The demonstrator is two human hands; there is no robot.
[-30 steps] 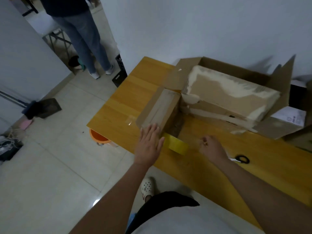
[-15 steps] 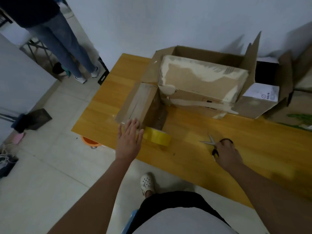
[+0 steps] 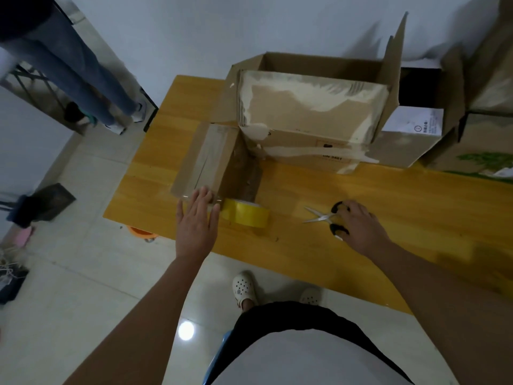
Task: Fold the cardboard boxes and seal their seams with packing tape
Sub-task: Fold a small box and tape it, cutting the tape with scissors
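The small cardboard box (image 3: 213,159) lies on the wooden surface (image 3: 388,212) with its long axis running from the near edge away toward the far big box (image 3: 311,107), and a taped seam runs down its top. At its near end the left hand (image 3: 195,220) presses flat with fingers spread, the yellow packing tape roll (image 3: 247,215) just to its right, a strip seemingly stretched between. The right hand (image 3: 358,223), well apart to the right, curls over the scissors (image 3: 327,218) handles, so I judge it the one to cut, moving left toward the roll.

Table (image 3: 388,195) bears boxes (image 3: 311,112), tape (image 3: 247,215), scissors (image 3: 327,218)
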